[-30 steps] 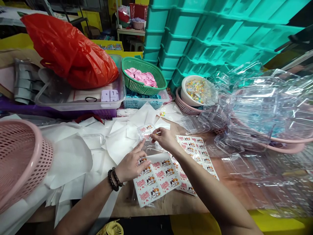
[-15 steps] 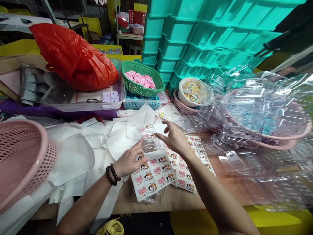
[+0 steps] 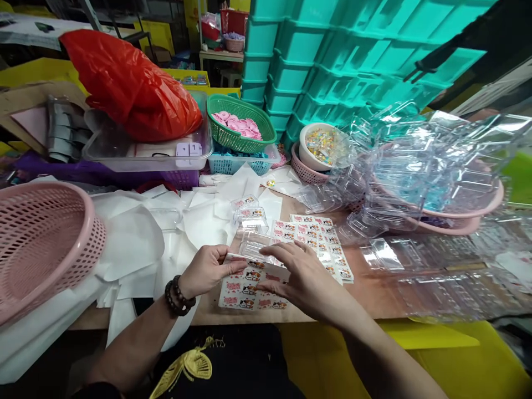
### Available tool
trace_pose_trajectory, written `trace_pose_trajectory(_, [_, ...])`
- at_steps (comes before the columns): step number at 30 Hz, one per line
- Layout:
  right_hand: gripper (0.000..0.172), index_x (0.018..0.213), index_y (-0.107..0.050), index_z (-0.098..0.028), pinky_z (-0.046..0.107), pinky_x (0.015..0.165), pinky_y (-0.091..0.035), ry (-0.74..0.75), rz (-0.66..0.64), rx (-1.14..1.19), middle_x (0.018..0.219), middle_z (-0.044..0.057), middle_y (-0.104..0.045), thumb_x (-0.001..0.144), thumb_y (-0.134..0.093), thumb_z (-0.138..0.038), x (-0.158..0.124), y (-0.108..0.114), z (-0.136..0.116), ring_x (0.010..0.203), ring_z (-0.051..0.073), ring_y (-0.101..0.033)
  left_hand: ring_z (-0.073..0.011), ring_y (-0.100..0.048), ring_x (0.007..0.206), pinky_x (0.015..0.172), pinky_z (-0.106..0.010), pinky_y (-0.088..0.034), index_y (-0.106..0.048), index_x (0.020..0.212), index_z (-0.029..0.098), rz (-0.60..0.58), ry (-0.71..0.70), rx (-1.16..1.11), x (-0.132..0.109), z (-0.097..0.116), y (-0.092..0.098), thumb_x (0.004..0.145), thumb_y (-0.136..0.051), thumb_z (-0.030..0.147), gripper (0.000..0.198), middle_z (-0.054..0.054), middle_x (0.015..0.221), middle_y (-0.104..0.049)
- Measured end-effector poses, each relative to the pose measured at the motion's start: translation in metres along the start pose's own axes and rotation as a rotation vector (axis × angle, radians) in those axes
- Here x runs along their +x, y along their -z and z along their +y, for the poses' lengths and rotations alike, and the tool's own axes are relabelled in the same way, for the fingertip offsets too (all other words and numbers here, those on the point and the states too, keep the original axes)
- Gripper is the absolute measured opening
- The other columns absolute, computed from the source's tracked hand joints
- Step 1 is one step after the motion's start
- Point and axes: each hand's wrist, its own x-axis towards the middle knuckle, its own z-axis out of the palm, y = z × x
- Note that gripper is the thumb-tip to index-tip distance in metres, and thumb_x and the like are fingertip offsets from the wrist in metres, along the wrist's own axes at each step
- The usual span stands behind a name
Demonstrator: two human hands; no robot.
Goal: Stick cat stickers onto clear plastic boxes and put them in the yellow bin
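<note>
My left hand (image 3: 208, 270) pinches the upper left edge of a white sticker sheet (image 3: 245, 288) printed with cartoon cats, dogs and pink lettering. Over the right part of this sheet is my right hand (image 3: 297, 271), its thumb and forefinger apart; whether a fingertip touches the paper I cannot tell. Just behind the sheet lies a clear plastic case (image 3: 253, 244), partly hidden. Farther back, another clear case (image 3: 251, 218) bears a cat-and-dog sticker. More sticker sheets (image 3: 341, 260) lie to the right, beyond my right hand.
White backing papers (image 3: 133, 233) cover the table's left, beside a pink basket (image 3: 97, 233). Clear cases overflow a pink basket (image 3: 465, 221) at right. Behind stand a green basket (image 3: 270, 124) of pink pieces, a white bowl (image 3: 305, 155), a red bag (image 3: 137, 88) and stacked teal crates (image 3: 282, 66).
My right hand has come down and nearer, from the stickered cases to the held sheet. My left hand now grips the sheet's edge, which is tilted up. The view has shifted slightly.
</note>
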Motion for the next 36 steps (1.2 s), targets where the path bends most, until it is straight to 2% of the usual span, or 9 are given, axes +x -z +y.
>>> trace_pose_trajectory(3, [0.009,0.088,-0.068,-0.021,0.035,0.079,-0.051,0.002,0.028,0.147,0.083,0.004,-0.074,0.088,-0.068,-0.03,-0.008,-0.008,-0.011,0.078,0.019,-0.068,-0.0138,-0.067,0.064,0.06,-0.022,-0.053,-0.074,0.078,0.011,-0.003,-0.037,0.048,-0.014,-0.001,-0.009,0.077,-0.077,0.052,0.041,-0.004,0.072,-0.075])
trace_pose_trajectory(7, [0.008,0.086,-0.067,-0.022,0.027,0.064,-0.05,-0.023,0.131,0.266,0.077,0.001,-0.072,0.089,-0.066,-0.029,-0.027,-0.02,-0.013,0.07,0.016,-0.066,-0.0185,-0.072,0.081,0.073,-0.027,-0.057,-0.074,0.106,0.014,-0.067,-0.025,-0.051,-0.035,-0.006,-0.02,0.077,-0.08,0.045,0.043,-0.007,0.093,-0.078])
trace_pose_trajectory(11, [0.01,0.086,-0.066,-0.022,0.033,0.079,-0.051,0.164,0.315,0.119,0.077,0.0,-0.072,0.094,-0.061,-0.024,-0.051,-0.041,-0.009,0.068,0.014,-0.065,-0.0206,-0.071,0.084,0.075,-0.029,-0.056,-0.077,0.094,0.012,-0.098,0.053,-0.121,-0.049,-0.023,-0.027,0.076,-0.078,0.051,0.043,-0.01,0.092,-0.078])
trace_pose_trajectory(16, [0.016,0.092,-0.072,-0.022,0.044,0.101,-0.044,0.501,0.681,-0.305,0.102,0.006,-0.075,0.09,-0.061,-0.011,-0.066,-0.064,-0.001,0.095,0.018,-0.066,-0.017,-0.068,0.078,0.079,-0.029,-0.053,-0.076,0.091,0.012,-0.198,0.211,-0.297,-0.054,-0.039,-0.03,0.071,-0.083,0.051,0.044,-0.006,0.083,-0.076])
trace_pose_trajectory(21, [0.023,0.08,-0.075,-0.03,0.032,0.1,-0.049,0.788,0.766,-0.543,0.084,-0.005,-0.072,0.081,-0.072,-0.008,-0.078,-0.06,0.007,0.084,0.011,-0.064,-0.0108,-0.059,0.058,0.06,-0.022,-0.047,-0.073,0.07,0.011,-0.219,0.291,-0.221,-0.053,-0.037,-0.026,0.054,-0.091,0.052,0.048,-0.003,0.063,-0.07])
trace_pose_trajectory(26, [0.039,0.093,-0.075,-0.042,0.029,0.081,-0.058,0.68,0.68,-0.489,0.073,-0.009,-0.074,0.078,-0.075,-0.006,-0.093,-0.065,0.014,0.068,0.012,-0.069,-0.0125,-0.06,0.058,0.058,-0.023,-0.047,-0.074,0.074,0.011,-0.188,0.219,-0.12,-0.054,-0.029,-0.026,0.063,-0.084,0.059,0.05,-0.006,0.067,-0.072])
trace_pose_trajectory(31, [0.047,0.116,-0.068,-0.048,0.038,0.089,-0.058,0.417,0.462,-0.171,0.096,-0.007,-0.078,0.085,-0.068,-0.012,-0.093,-0.072,0.009,0.082,0.017,-0.073,-0.0112,-0.056,0.052,0.052,-0.021,-0.044,-0.071,0.068,0.012,-0.188,0.179,-0.026,-0.056,-0.032,-0.022,0.067,-0.08,0.061,0.05,-0.003,0.059,-0.068])
trace_pose_trajectory(34, [0.034,0.108,-0.072,-0.04,0.04,0.084,-0.058,0.38,0.564,0.078,0.09,-0.002,-0.076,0.085,-0.067,-0.015,-0.085,-0.06,-0.003,0.083,0.019,-0.071,-0.0135,-0.061,0.055,0.052,-0.022,-0.047,-0.076,0.076,0.011,-0.255,0.114,0.078,-0.06,-0.029,-0.019,0.077,-0.074,0.058,0.046,-0.006,0.065,-0.072])
trace_pose_trajectory(36, [0.028,0.103,-0.073,-0.034,0.039,0.076,-0.057,0.28,0.699,0.264,0.087,0.002,-0.073,0.086,-0.065,-0.013,-0.079,-0.05,-0.01,0.082,0.02,-0.069,-0.0164,-0.065,0.061,0.056,-0.023,-0.05,-0.078,0.086,0.012,-0.212,0.057,0.2,-0.062,-0.024,-0.017,0.083,-0.069,0.054,0.043,-0.007,0.072,-0.075])
